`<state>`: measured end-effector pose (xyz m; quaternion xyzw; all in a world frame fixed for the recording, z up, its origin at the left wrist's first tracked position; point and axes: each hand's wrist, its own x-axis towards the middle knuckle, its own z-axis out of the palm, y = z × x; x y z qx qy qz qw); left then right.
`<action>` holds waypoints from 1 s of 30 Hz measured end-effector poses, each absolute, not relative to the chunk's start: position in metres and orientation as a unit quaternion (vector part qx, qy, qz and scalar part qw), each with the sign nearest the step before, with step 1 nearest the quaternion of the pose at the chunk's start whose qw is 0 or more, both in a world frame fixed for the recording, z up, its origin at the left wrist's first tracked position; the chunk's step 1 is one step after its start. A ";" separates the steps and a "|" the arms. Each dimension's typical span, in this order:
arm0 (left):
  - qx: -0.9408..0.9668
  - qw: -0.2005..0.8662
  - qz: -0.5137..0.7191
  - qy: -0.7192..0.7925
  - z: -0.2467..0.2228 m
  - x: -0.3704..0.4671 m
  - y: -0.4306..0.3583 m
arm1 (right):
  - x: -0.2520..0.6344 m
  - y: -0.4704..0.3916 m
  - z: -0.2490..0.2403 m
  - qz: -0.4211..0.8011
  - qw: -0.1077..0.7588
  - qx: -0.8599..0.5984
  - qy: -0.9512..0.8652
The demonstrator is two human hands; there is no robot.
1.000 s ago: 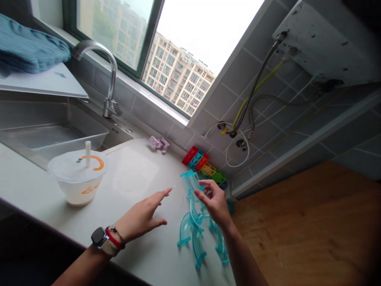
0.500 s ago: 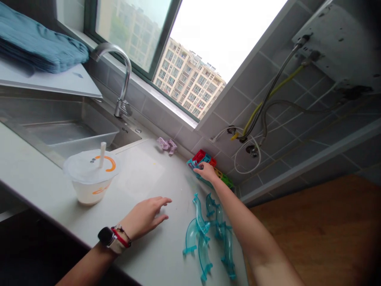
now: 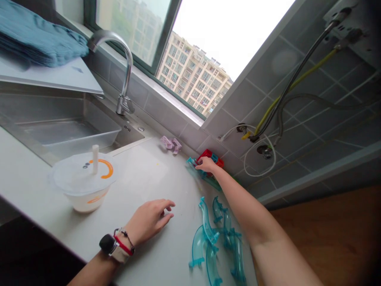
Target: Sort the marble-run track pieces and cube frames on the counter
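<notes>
At the back wall, my right hand (image 3: 206,164) is closed, its fingertips pinched on a translucent teal plastic toy track piece (image 3: 191,161). Red plastic pieces (image 3: 220,162) lie just behind that hand, and my wrist and forearm partly cover the pile there. My left hand (image 3: 151,219) hovers over the counter with fingers apart and slightly curled, holding nothing. To its right lie several curved teal track pieces (image 3: 198,243), some overlapping. A pair of pink plastic pieces (image 3: 171,144) sits near the wall, left of my right hand.
A lidded plastic cup (image 3: 86,178) with a straw stands on the counter (image 3: 143,171) at left. Beyond it are a steel sink (image 3: 59,107), a faucet (image 3: 126,79) and blue cloth (image 3: 44,37) on a white board. Hoses (image 3: 285,91) hang along the tiled wall at right.
The view has shifted slightly, moving the track pieces down and right. My right hand stays at the wall pile, its fingers drawn closer together. My left hand's fingers have curled a little.
</notes>
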<state>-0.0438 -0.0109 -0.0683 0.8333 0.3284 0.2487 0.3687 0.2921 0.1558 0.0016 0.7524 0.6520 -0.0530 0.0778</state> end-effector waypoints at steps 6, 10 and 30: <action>0.830 0.370 0.247 0.338 -0.067 -0.042 -0.010 | 0.292 0.156 0.003 -0.074 0.109 0.730 0.671; 0.829 0.370 0.246 0.339 -0.066 -0.042 -0.009 | 0.286 0.150 0.011 -0.083 0.090 0.677 0.726; 0.817 0.387 0.256 0.344 -0.068 -0.041 -0.009 | 0.287 0.100 0.004 -0.004 0.086 0.574 0.814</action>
